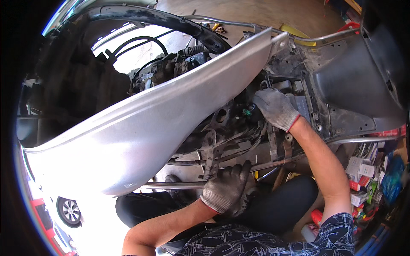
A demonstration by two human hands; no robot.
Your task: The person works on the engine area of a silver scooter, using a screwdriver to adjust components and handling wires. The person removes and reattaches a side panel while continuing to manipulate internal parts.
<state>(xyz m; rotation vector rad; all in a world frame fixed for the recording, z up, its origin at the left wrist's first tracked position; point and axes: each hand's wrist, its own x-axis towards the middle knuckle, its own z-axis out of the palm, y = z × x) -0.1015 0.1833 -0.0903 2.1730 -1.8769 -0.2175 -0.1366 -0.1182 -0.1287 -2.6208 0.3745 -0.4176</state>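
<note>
My right hand [277, 107], in a grey knit work glove with a red cuff, reaches into the open frame of a partly stripped vehicle. Its fingers are curled at a black part beside the battery-like box [301, 105]; the fingertips are hidden, so its grip is unclear. A bit of green material [246, 112] shows just left of it. Lower down, my left hand [229, 185], also gloved, lies over the metal side rail [179, 185]; whether it grips the rail cannot be told. A large silver-grey body panel [179, 108] slants across the frame above both hands.
A black plastic panel [349, 83] rises at right. Black cables and a curved black frame tube [150, 17] are at upper left. Small boxes [358, 169] and a blue plastic bag [392, 182] crowd the floor at right. Tools lie below the rail, near my knees.
</note>
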